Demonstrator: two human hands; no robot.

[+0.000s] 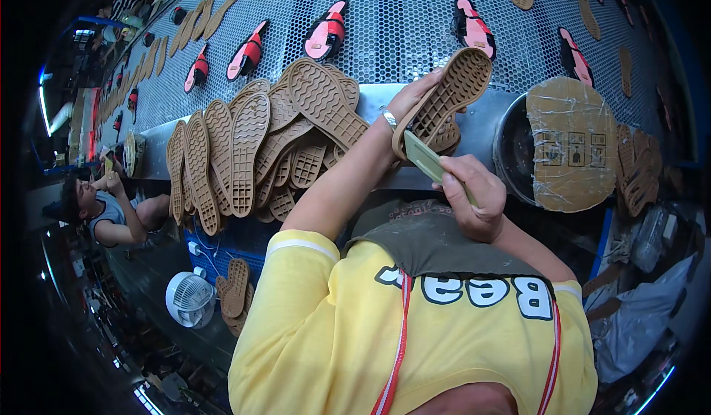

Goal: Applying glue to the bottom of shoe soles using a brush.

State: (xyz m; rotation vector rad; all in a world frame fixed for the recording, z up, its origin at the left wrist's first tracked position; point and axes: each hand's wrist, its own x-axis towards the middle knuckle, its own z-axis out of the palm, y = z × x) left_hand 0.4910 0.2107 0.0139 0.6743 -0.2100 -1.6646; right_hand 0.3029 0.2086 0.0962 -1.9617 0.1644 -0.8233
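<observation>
In the upper middle of the frame, my left hand (416, 96) gripped a tan sole (465, 74) by its edge, tilted, its gridded hollows showing. Right of centre, my right hand (478, 196) was closed around a flat green tool (429, 161), its far end at the sole's lower end. As I judged it, too hard a push could have twisted the sole out of my left grip, and a slip could have sent the tool off the rim towards my wrist. The pile of soles (250, 137) left of centre leaned loosely, so a knock from my forearm might have toppled some. Most of my left fingers were hidden behind the sole; I couldn't tell whether the tool's tip pressed on the rim or sat behind it. Cardboard (574, 118) covered much of the round pan (511, 152) at right.
</observation>
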